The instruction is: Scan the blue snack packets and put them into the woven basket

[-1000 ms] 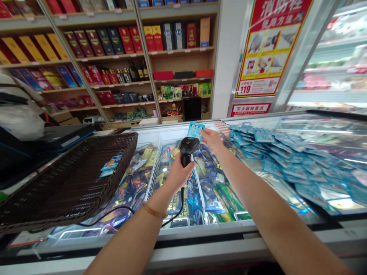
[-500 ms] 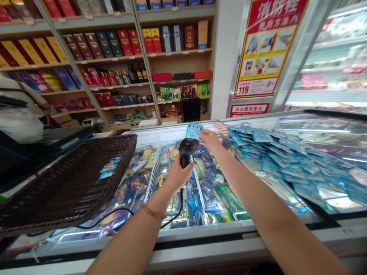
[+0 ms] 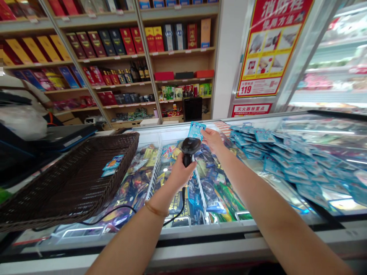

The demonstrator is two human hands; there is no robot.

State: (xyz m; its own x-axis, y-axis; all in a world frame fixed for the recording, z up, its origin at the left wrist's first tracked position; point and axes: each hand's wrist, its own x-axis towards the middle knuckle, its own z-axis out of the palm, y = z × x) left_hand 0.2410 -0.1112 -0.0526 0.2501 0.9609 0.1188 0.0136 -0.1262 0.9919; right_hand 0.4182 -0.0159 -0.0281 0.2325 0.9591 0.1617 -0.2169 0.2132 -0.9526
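My left hand (image 3: 183,170) is wrapped round the handle of a black barcode scanner (image 3: 191,144), whose cable hangs down below the wrist. Just beyond the scanner head, my right hand (image 3: 212,139) pinches a flat light-blue packet (image 3: 196,130) by its right edge, upright and facing me. The scanner head covers the packet's lower part. To the right, a heap of similar blue packets (image 3: 286,152) lies spread over the freezer's glass top. A dark brown wicker basket (image 3: 77,172) stands at the left, with a few small blue and orange packets (image 3: 113,165) inside.
Beneath my hands is a chest freezer (image 3: 200,229) full of bagged goods, split by white wire dividers (image 3: 155,168). Black equipment (image 3: 65,137) and a plastic bag (image 3: 24,120) stand at the left, near a person's arm (image 3: 34,93). Stocked shelves (image 3: 120,57) line the back wall.
The whole view has shifted slightly, so everything sits a little further right. Both hands keep their holds, with scanner and packet in about the same position relative to each other.
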